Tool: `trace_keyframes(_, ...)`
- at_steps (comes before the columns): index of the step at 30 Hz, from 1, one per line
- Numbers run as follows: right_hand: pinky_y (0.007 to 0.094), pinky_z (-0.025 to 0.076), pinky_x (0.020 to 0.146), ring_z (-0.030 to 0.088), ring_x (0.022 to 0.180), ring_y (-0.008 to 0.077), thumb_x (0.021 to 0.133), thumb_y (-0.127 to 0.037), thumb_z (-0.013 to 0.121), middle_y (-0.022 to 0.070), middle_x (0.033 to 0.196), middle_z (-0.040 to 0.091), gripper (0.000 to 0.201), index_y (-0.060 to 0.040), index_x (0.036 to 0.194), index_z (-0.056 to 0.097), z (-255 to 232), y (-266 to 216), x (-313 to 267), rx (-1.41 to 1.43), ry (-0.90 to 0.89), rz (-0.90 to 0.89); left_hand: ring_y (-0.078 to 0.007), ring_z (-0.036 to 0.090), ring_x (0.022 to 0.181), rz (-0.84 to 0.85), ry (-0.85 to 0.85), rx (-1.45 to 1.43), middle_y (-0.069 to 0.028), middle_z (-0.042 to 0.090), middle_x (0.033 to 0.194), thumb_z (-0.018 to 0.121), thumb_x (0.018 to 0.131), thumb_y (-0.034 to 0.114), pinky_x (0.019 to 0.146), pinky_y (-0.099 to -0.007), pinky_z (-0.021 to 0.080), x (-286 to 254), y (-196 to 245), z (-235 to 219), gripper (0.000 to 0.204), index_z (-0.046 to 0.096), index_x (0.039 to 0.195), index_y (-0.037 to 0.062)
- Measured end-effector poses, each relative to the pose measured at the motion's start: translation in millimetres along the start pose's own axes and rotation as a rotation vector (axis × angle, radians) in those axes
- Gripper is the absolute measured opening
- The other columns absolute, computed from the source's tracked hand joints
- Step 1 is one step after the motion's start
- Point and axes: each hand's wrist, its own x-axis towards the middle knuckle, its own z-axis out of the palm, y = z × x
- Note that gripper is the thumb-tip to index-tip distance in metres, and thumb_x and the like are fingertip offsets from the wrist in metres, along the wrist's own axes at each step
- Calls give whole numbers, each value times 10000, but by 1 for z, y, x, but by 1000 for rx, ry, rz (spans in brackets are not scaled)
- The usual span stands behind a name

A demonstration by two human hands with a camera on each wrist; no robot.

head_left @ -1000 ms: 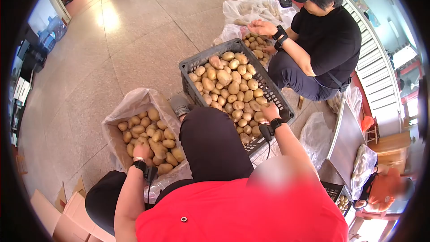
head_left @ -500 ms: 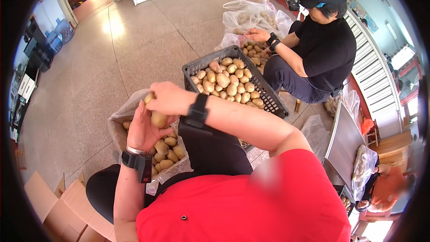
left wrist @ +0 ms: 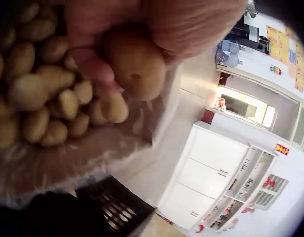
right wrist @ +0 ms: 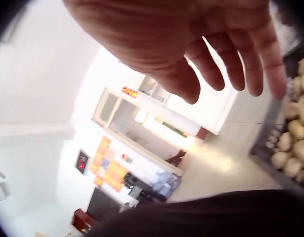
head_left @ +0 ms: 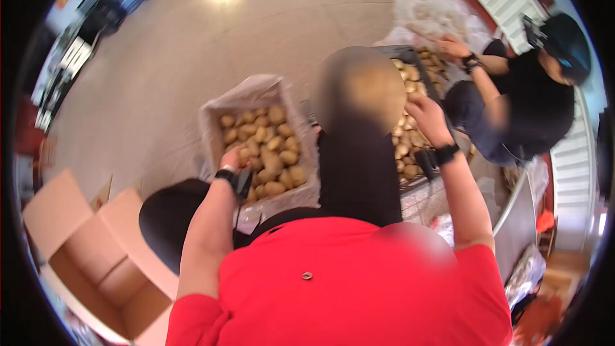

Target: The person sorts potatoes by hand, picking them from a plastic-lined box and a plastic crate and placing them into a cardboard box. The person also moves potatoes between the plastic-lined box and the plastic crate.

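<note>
My left hand point(head_left: 232, 159) is over the plastic sack of potatoes point(head_left: 259, 144) at my left knee. In the left wrist view its fingers curl round one potato point(left wrist: 134, 61) just above the heap of potatoes point(left wrist: 41, 98). My right hand point(head_left: 426, 117) hovers over the dark plastic crate of potatoes point(head_left: 410, 147) to my right. In the right wrist view the right hand point(right wrist: 231, 54) has its fingers spread and holds nothing, with the crate point(right wrist: 290, 143) below it.
A second person in black point(head_left: 532, 106) sits beyond the crate, hands in clear bags of potatoes point(head_left: 429, 19). An open cardboard box point(head_left: 90, 250) lies at my lower left. My dark-trousered knee point(head_left: 355, 154) rises between sack and crate. A metal table edge point(head_left: 512, 211) is at right.
My hands, together over the sack half a second ago, have parted. The left went down to the sack with a potato; the right swung to the crate. The head view tilted.
</note>
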Motion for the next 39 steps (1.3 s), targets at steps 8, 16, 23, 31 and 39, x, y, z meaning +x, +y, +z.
trace_keyframes(8, 441, 482, 742, 599, 914, 370, 860, -241, 623, 164, 948, 619, 225, -57, 987, 609, 63, 157, -112, -435, -24, -55, -333, 626, 940, 293, 76, 1403, -154, 656, 1007, 693, 773, 317, 806, -453, 506, 20, -43, -18, 257, 670, 953, 134)
trace_keyframes(16, 423, 494, 726, 625, 855, 337, 887, -298, 559, 104, 933, 632, 208, -117, 969, 620, 72, 136, -119, -417, 2, -6, -300, 606, 984, 616, -21, 2003, -122, 650, 962, 768, 697, 393, 859, -371, 491, -3, -48, 10, 396, 664, 940, 99)
trace_keyframes(23, 430, 496, 729, 650, 834, 335, 884, -339, 549, 126, 878, 677, 251, -132, 974, 659, 75, 137, -115, -513, -18, 174, -331, 615, 992, -90, 480, 632, -142, 655, 1017, 777, 674, 178, 829, -402, 514, -6, -67, 33, 411, 608, 1044, 124)
trace_keyframes(31, 435, 496, 722, 646, 808, 347, 880, -390, 589, 134, 846, 674, 301, -109, 932, 683, 77, 136, -115, -496, 24, 185, -368, 629, 946, 216, 197, 1448, -182, 657, 1026, 748, 719, 199, 818, -440, 514, -6, -59, 16, 509, 570, 1195, 170)
trace_keyframes(39, 430, 506, 735, 652, 838, 341, 879, -407, 590, 140, 878, 682, 313, -121, 944, 698, 69, 123, -114, -473, -2, 191, -372, 635, 880, 492, 285, 1840, -175, 670, 896, 768, 712, 408, 780, -455, 504, 11, -60, -4, 530, 584, 1090, 85)
